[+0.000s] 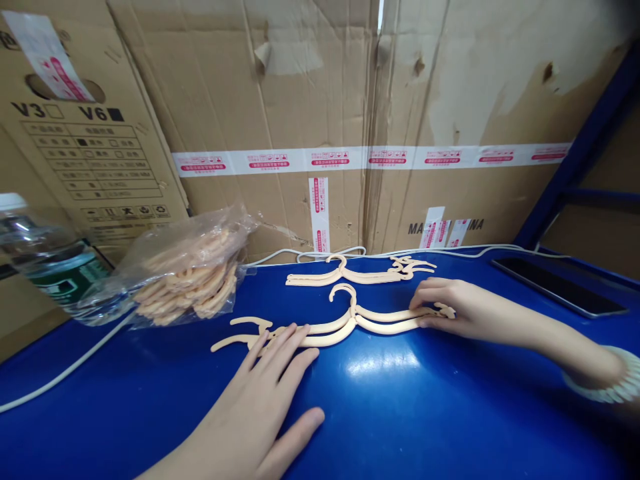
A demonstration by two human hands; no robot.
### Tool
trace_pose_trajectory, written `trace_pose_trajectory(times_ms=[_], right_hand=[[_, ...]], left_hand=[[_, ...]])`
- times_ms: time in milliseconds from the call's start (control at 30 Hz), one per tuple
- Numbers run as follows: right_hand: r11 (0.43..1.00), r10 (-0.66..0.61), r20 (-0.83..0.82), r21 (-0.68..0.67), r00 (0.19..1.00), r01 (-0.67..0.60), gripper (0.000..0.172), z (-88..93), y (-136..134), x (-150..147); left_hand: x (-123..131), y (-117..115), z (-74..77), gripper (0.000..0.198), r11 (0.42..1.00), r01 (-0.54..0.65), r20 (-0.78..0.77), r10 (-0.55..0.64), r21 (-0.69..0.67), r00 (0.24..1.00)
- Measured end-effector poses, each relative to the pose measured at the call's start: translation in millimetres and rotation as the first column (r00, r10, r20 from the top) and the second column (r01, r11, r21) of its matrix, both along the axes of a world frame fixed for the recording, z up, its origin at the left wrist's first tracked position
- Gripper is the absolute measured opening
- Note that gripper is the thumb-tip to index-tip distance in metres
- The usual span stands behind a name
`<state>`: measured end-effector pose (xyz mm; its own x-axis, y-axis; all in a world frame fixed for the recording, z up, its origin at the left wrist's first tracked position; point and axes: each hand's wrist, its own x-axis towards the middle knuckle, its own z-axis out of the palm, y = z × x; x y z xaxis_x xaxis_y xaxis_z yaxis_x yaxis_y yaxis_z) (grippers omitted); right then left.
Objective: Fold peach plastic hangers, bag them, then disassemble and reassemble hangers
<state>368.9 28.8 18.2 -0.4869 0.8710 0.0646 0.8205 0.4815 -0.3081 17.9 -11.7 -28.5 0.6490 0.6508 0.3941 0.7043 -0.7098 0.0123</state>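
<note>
A pair of beige folding clothes hangers (383,328) lies on the blue table, their hooks together and pointing away from me. My left hand (250,407) rests palm down with its fingers stretched over the left arms of this pair, hiding part of them. At the other end, my right hand (457,307) pinches the right arms between thumb and fingers. The pair's folding end pieces stick out past both hands. Just behind lies another set of beige hangers (320,278), touched by neither hand.
A clear plastic bag (200,233) full of beige hangers stands at the left, beside a water bottle (60,273). A phone (555,287) lies at the right. White cable (475,252) runs along the back by taped cardboard (280,107). A blue frame post (575,140) rises at right.
</note>
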Motion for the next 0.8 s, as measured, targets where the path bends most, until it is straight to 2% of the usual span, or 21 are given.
trace_pose_trajectory(times_ms=[133,267,800], right_hand=[[0.999,-0.020,0.006,0.035,1.000,0.020,0.017,-3.4,0.9,-0.3],[0.998,-0.034,0.016,0.061,0.999,0.033,0.018,-4.7,0.9,-0.5],[0.998,-0.057,0.024,0.016,0.998,0.057,0.018,-5.6,3.4,6.0]], left_hand=[[-0.1,-0.2,-0.7,0.046,1.000,-0.020,-0.014,0.020,0.006,1.000],[-0.1,-0.1,-1.3,0.045,0.999,-0.029,-0.018,0.030,0.014,0.999],[0.2,0.4,-4.8,0.057,0.999,-0.036,-0.008,0.037,0.034,0.999]])
